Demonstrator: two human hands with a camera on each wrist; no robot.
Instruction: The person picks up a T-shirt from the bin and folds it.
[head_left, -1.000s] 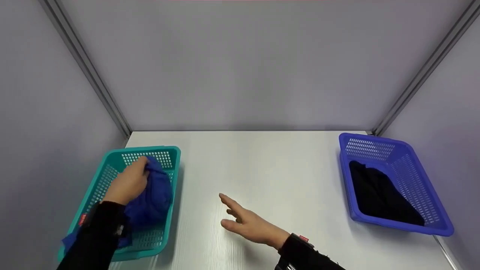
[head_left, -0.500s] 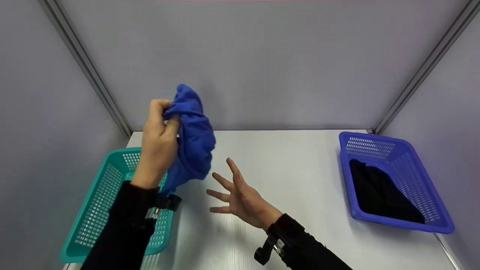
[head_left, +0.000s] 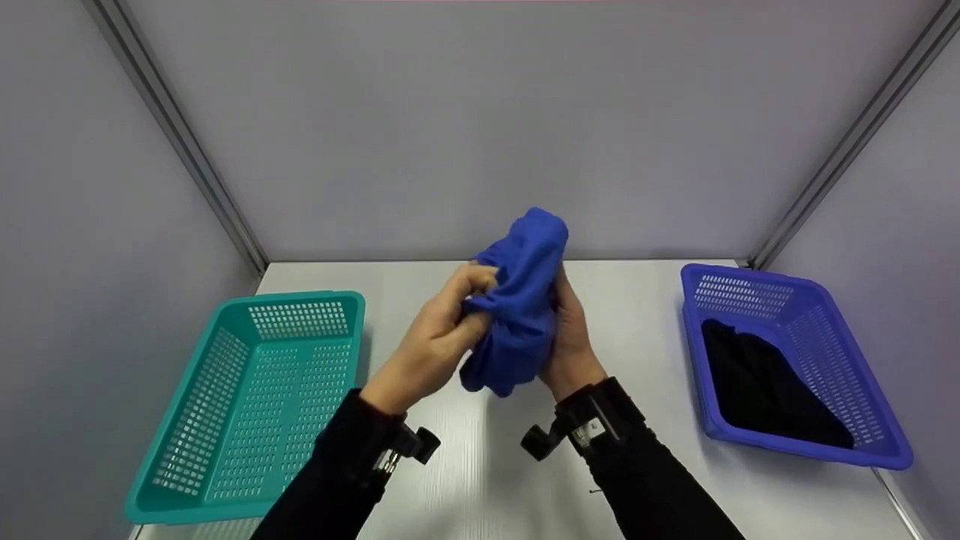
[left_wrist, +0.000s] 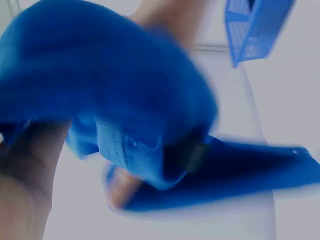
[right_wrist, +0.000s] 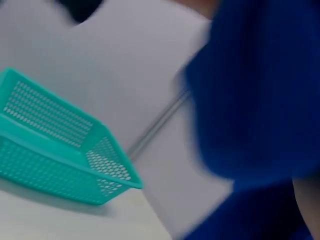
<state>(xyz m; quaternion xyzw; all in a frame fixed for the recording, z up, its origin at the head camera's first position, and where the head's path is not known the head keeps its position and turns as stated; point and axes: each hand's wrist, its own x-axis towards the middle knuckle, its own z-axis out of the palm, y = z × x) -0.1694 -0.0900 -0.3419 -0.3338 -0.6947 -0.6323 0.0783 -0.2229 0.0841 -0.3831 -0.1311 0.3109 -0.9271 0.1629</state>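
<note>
"What do we hold?"
"Our left hand (head_left: 429,341) pinches the crumpled blue cloth (head_left: 523,300) aloft, right of the teal rectangular plastic basket (head_left: 277,397)."
"And our right hand (head_left: 574,345)?"
"Against the cloth; fingers mostly hidden, so we cannot tell its grip."

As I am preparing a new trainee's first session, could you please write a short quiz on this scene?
1. Which holds the black cloth: the teal basket or the violet basket?
2. True or false: the blue cloth is spread out flat.
3. How does the left hand hold the blue cloth?
A) Pinched between thumb and fingers
B) Balanced on the back of the hand
C) It does not touch it

Key:
1. The violet basket.
2. False; it is bunched up, held in the air.
3. A.
</note>
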